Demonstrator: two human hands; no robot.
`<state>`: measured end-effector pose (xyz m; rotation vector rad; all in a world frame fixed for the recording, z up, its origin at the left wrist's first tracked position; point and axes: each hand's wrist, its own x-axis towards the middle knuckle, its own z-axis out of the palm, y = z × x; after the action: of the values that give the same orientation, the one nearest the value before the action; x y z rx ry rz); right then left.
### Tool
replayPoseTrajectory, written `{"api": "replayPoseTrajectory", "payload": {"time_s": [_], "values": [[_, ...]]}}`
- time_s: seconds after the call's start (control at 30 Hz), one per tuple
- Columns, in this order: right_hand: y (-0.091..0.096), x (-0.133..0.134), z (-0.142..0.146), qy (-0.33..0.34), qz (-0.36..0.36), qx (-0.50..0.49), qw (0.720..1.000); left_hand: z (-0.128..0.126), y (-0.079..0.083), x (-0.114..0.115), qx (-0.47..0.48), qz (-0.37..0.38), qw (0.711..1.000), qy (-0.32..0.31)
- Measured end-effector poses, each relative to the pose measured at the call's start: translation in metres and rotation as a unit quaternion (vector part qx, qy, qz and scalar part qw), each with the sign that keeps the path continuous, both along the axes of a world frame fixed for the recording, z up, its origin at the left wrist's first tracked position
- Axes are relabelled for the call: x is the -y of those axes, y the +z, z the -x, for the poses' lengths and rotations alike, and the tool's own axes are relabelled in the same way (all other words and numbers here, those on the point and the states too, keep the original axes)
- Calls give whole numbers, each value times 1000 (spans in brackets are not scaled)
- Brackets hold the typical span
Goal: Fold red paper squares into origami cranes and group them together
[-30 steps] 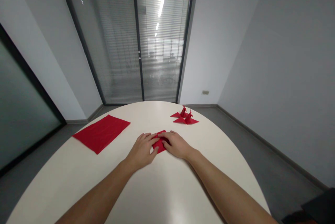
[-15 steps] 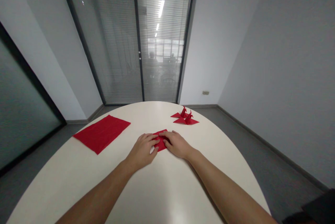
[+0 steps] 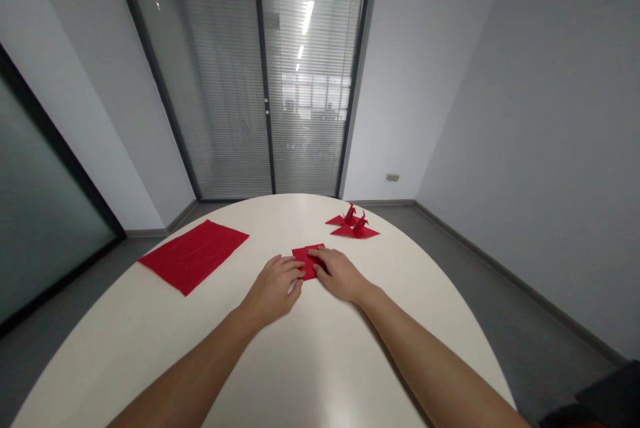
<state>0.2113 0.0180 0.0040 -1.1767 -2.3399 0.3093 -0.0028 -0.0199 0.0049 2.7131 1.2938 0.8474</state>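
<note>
A small folded square of red paper [image 3: 310, 271] lies flat on the table in front of me, turned slightly at an angle. My left hand [image 3: 275, 285] rests at its left edge, fingertips on the paper and thumb held apart below. From the right, my right hand [image 3: 343, 273] reaches over the paper with its fingers stretched out and pressing on the surface. Fingers cover parts of both side edges, so the folds there are hidden.
Two red origami cranes [image 3: 358, 225] stand close together at the far right of the round white table [image 3: 300, 361]. A larger sheet of creased red paper [image 3: 195, 256] lies at the left, near the table's edge. Beyond are glass panels with blinds [image 3: 225, 81].
The folded red paper has turned a little and shifted slightly away from me, so more of its top left shows. Both hands stay nearly in place, fingers moving slightly.
</note>
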Motion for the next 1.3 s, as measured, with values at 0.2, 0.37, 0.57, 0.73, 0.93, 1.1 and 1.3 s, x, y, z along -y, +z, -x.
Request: {"api": "replayPoseTrajectory", "payload": {"time_s": [0.2, 0.37, 0.57, 0.73, 0.93, 1.1, 1.3], "values": [[5, 5, 1, 10, -6, 11, 1000, -1, 3, 1, 15, 6, 1000, -9], [8, 7, 2, 17, -4, 10, 1000, -1, 1, 0, 1, 6, 999, 46], [12, 8, 2, 43, -17, -21, 999, -1, 5, 1, -5, 17, 995, 97], [14, 9, 2, 38, -14, -32, 999, -2, 6, 1, -6, 31, 993, 116], [15, 9, 2, 36, -10, -34, 999, -1, 4, 0, 20, 48, 990, 130], [16, 9, 3, 37, -5, -37, 999, 0, 4, 0, 22, 39, 991, 125], [20, 11, 4, 26, 4, -33, 999, 1, 4, -2, 20, 41, 990, 134]]}}
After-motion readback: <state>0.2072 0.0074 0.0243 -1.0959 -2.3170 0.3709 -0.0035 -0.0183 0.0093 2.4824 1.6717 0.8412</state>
